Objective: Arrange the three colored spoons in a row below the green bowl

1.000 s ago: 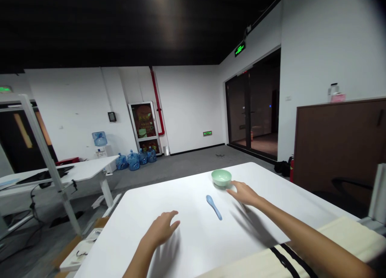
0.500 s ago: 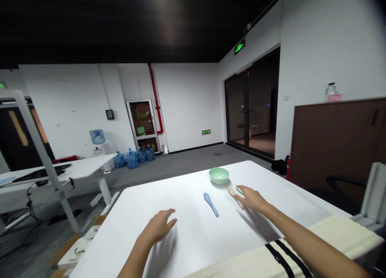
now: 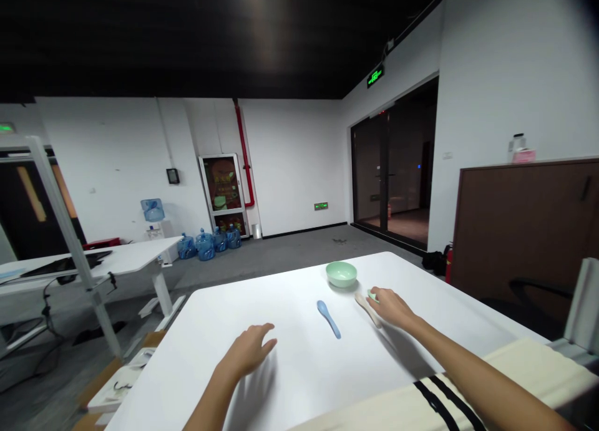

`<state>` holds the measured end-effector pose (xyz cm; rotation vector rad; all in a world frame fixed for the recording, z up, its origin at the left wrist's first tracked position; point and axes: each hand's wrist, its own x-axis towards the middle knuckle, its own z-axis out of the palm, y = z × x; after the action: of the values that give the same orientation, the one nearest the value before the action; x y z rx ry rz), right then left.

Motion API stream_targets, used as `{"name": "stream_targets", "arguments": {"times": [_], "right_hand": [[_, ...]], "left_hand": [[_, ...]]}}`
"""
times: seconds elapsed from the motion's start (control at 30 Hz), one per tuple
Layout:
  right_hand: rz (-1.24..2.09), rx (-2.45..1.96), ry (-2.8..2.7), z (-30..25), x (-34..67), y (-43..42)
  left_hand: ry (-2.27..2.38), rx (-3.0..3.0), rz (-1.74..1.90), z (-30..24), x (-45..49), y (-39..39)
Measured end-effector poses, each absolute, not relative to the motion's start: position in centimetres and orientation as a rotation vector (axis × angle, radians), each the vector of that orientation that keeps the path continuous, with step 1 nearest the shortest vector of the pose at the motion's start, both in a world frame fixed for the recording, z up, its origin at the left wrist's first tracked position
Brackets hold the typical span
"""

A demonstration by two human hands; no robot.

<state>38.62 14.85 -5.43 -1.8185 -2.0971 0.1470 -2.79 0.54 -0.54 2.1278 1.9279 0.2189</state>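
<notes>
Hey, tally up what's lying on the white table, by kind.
Bowls: 1 (pale green bowl)
Spoons: 1 (blue spoon)
Other utensils: 1 (cream utensil, exact kind unclear, partly under the right hand)
Total: 3

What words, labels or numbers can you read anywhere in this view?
Green exit sign: too small to read.
Green wall sign: too small to read.
Pink label on the bottle: too blurred to read.
Cabinet poster: too blurred to read.
Nothing else shows readable text.
</notes>
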Motion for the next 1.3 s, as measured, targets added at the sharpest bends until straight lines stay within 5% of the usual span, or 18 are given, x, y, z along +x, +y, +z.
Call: {"name": "stream_targets", "arguments": {"times": [0.3, 1.3], "right_hand": [[0.184, -2.015, -2.127, -3.1, 37.2, 17.7], [0.316, -2.201, -2.091, -8.6, 36.8, 18.6]], "left_hand": [[1.934, 2.131, 0.213, -0.7, -2.8, 0.7], [1.928, 2.133, 0.182, -0.8, -2.8, 0.8]]}}
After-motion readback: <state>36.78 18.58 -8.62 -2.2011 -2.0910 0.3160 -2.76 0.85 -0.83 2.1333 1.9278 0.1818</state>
